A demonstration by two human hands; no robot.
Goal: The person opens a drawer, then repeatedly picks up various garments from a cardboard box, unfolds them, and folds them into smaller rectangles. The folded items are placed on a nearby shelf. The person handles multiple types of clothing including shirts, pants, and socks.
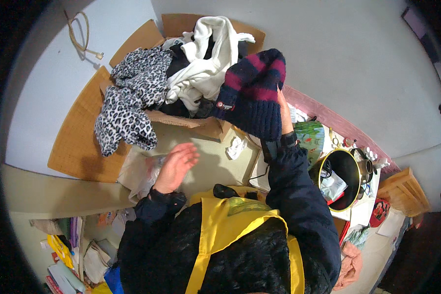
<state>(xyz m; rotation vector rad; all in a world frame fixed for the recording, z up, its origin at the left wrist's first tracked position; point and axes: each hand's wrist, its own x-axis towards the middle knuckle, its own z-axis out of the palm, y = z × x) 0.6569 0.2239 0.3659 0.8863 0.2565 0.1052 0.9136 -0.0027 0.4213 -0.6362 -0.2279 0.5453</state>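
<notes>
A navy knit hat (pixel 253 92) with magenta stripes and a small label is held up in my right hand (pixel 283 108). Most of that hand is hidden behind the hat, so its fingers do not show. Beyond and to the left of the hat, a cardboard box (pixel 185 119) overflows with clothes. A white fleece garment (pixel 205 66) lies on top, and a leopard-print garment (pixel 132 92) hangs over the left side. My left hand (pixel 178 167) hovers empty in front of the box, slightly blurred, its fingers loosely bent.
Crumpled white tissue (pixel 236 147) lies before the box, and a clear plastic bag (pixel 143 171) is at left. To the right, a table holds a black bin (pixel 340 180) with a gold rim and several small bottles. A power cord (pixel 77 36) hangs on the wall.
</notes>
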